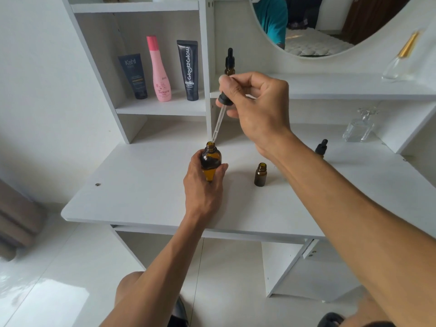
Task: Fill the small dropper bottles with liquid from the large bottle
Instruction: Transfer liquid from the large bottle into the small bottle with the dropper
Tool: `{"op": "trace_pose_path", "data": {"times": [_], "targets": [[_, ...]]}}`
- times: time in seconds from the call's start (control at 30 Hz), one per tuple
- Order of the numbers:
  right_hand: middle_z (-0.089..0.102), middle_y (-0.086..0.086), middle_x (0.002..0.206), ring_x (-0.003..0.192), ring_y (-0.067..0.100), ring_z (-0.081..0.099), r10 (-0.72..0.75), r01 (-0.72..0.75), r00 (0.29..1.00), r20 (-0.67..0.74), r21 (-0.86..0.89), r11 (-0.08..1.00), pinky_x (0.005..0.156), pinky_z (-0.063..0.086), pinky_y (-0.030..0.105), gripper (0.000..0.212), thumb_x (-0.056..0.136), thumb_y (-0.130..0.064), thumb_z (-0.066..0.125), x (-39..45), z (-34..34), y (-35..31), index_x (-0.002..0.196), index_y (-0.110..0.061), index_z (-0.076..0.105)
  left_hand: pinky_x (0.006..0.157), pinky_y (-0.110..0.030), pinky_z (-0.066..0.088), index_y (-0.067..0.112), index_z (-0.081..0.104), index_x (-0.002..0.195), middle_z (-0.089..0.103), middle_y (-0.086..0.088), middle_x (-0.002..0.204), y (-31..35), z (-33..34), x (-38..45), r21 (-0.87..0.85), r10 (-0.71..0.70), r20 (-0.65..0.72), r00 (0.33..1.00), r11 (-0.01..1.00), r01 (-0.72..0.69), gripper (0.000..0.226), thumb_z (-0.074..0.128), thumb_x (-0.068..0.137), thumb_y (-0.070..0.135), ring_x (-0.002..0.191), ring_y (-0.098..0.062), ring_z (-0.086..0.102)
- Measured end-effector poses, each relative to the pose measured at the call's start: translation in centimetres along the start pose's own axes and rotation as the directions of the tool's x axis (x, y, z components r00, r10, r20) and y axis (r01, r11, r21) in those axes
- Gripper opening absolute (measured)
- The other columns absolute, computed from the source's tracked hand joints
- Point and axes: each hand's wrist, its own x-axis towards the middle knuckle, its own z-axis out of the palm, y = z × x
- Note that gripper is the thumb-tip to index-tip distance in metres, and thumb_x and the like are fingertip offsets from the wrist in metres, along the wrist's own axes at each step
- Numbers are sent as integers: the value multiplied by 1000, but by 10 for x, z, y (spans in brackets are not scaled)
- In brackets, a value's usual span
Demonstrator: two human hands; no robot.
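- large amber bottle [210,159], uncapped, on the white desk [141,185], left of centre
- left hand [203,185] wraps the large bottle's lower body, fingers curled tight on it
- right hand [257,107] above the large bottle, fingers pinching the dropper [220,114] at its black cap; glass tip just over the large bottle's mouth
- small amber bottle [260,174], open, upright, right of the large bottle
- capped dropper bottle [321,147] farther right, partly behind the right arm
- another capped dropper bottle [229,61] on the shelf behind the large bottle
- three cosmetic tubes [162,69] on the shelf, back left

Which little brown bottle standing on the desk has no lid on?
The small bottle near the desk's middle: its mouth is open. The one behind the right arm wears a black dropper cap.
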Motion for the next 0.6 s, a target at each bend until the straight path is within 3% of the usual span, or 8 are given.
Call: {"op": "trace_pose_path", "data": {"times": [0.43,0.6], "targets": [[76,5,82,74,17,78,81,-83,994,-75,-25,996,66,63,35,13,89,-27,75,2,-49,9,89,-15,73,95,-42,55,24,50,139,63,10,113,0,-1,-1,13,2,-1,1000,1000,-2,50,72,95,31,103,-17,64],[76,7,83,74,18,78,93,-101,991,-99,-80,992,65,62,33,14,89,-28,75,-4,-74,21,90,-15,72,93,-33,51,21,50,139,61,10,112,0,0,-1,28,8,-5,1000,1000,-8,51,72,95,31,101,-16,62]]}}
